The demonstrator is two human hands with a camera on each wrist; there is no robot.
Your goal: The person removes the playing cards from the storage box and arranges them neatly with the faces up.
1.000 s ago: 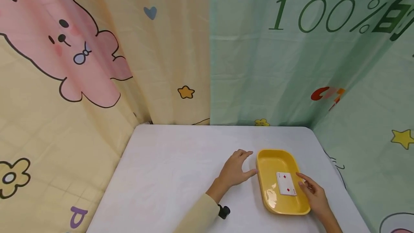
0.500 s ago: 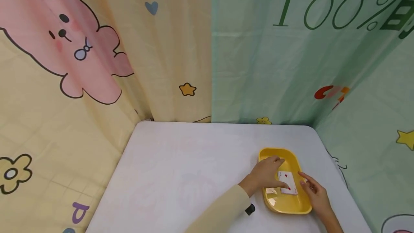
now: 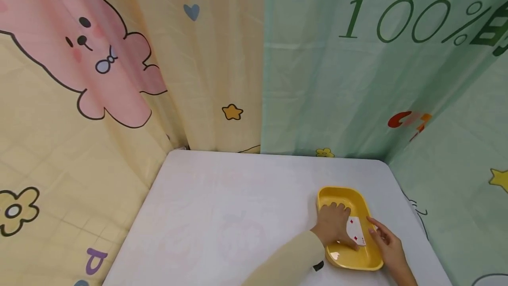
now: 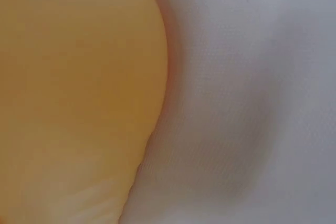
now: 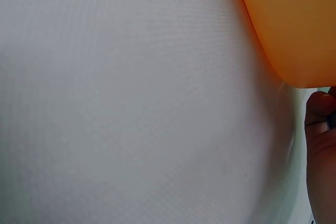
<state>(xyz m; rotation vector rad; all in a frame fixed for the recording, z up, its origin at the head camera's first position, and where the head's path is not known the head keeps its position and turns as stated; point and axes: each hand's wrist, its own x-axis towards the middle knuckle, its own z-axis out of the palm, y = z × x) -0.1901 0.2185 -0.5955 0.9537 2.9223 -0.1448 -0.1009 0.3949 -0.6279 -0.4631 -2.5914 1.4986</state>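
A yellow tray (image 3: 345, 261) stands at the right of the table, with playing cards (image 3: 355, 228) in it; the top one shows red diamonds. My left hand (image 3: 335, 224) reaches over the tray's left rim and grips the cards, with the thumb at their near edge. Its curled fingertips are hidden, and the hand covers the cards' left part. My right hand (image 3: 386, 242) holds the tray's right rim with thumb and fingers. In the left wrist view only the tray's outer side (image 4: 79, 77) appears. The right wrist view has the tray's corner (image 5: 299, 30) above part of the right hand (image 5: 323, 145).
The white table (image 3: 222, 206) extends left of the tray. Behind it hang a cream curtain (image 3: 214, 65) and a green curtain (image 3: 309, 78), with more patterned cloth along both sides.
My left hand has moved right from beside the tray to over it, and its spread fingers have curled down at the cards. The right hand stays at the rim. The head view has shifted slightly.
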